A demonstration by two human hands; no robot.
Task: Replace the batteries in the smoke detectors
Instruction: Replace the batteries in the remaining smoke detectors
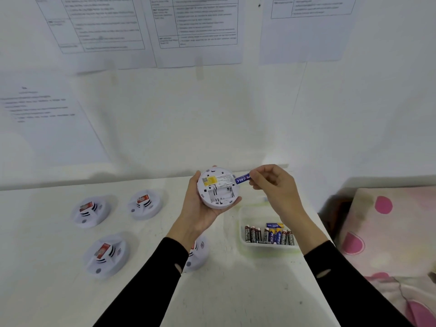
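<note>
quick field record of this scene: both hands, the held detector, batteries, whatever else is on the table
left hand: cradles round white plastic smoke detector, back side up, battery bay uncovered
right hand: pinches blue cylindrical battery at the detector's right edge
tray: white plastic tray on white table, holding loose dark and blue batteries
others: four other round white detectors on the table, one partly hidden under the left sleeve

Got printed sheets (195, 22) taped to the white wall (212, 114) up at 12 o'clock, plus one more page (47, 128) over at 9. Also seeing pink-spotted fabric (387, 232) bunched just beside the white table (236, 291) around 4 o'clock.
</note>
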